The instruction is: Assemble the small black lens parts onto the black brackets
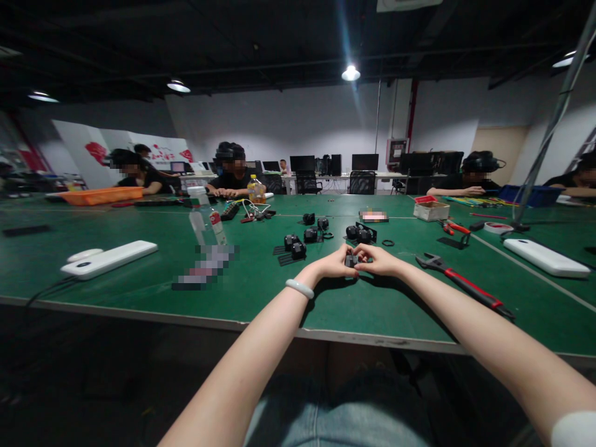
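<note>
Over the green table, my left hand and my right hand meet at the fingertips around a small black part. Both hands have their fingers closed on it, and they hide much of its shape. Just beyond them stand round black parts with a dark plate. More black round parts lie to the left, some with slotted plates. A black ring rests to the right of my hands, and a smaller black part sits farther back.
An adjustable wrench and pliers lie right; a white box is behind them. White devices flank the work area. Plastic bottles stand left. Several people sit across the table.
</note>
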`<state>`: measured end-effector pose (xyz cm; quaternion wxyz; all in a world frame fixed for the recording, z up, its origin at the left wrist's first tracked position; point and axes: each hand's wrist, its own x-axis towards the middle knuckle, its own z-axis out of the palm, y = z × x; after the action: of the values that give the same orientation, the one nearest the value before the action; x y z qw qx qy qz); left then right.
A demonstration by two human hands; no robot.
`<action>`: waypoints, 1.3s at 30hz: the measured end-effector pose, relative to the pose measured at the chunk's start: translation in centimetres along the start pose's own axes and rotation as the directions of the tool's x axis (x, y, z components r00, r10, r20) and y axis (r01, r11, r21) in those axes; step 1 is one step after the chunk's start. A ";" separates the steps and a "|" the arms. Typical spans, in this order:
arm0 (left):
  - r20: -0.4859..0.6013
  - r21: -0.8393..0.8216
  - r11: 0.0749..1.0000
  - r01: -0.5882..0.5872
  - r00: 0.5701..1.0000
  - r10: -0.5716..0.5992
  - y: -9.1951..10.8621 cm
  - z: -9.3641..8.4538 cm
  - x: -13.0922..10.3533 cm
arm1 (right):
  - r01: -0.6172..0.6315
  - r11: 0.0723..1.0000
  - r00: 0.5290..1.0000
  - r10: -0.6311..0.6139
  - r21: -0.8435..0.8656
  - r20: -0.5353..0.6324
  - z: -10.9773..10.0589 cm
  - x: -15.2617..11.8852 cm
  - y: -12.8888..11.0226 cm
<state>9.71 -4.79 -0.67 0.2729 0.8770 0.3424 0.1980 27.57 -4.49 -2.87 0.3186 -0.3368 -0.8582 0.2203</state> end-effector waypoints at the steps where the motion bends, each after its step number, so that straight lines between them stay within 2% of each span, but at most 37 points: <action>1: 0.002 -0.001 1.000 -0.001 1.000 0.001 0.0 0.0 0.0 | 0.000 1.000 1.000 0.000 -0.001 0.001 0.0 0.0 0.0; 16: -0.016 -0.033 0.999 -0.006 1.000 0.005 0.3 0.1 -0.1 | 0.028 0.999 1.000 -0.028 -0.031 0.002 0.1 0.1 0.3; 23: -0.018 -0.014 0.999 0.033 0.999 -0.033 0.4 0.2 -0.2 | 0.021 1.000 1.000 -0.021 -0.020 0.009 0.0 0.0 0.2; 29: -0.016 0.000 1.000 -0.018 1.000 0.018 0.0 0.1 0.0 | 0.002 1.000 1.000 -0.002 -0.014 0.009 0.1 0.0 0.2; 39: -0.027 0.028 0.999 -0.027 0.999 0.027 -0.4 0.2 0.0 | -0.003 0.999 1.000 0.004 -0.033 0.004 0.1 0.0 0.3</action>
<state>9.65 -4.58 -1.03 0.2536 0.8823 0.3370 0.2089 27.60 -4.26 -3.15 0.3106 -0.3431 -0.8619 0.2072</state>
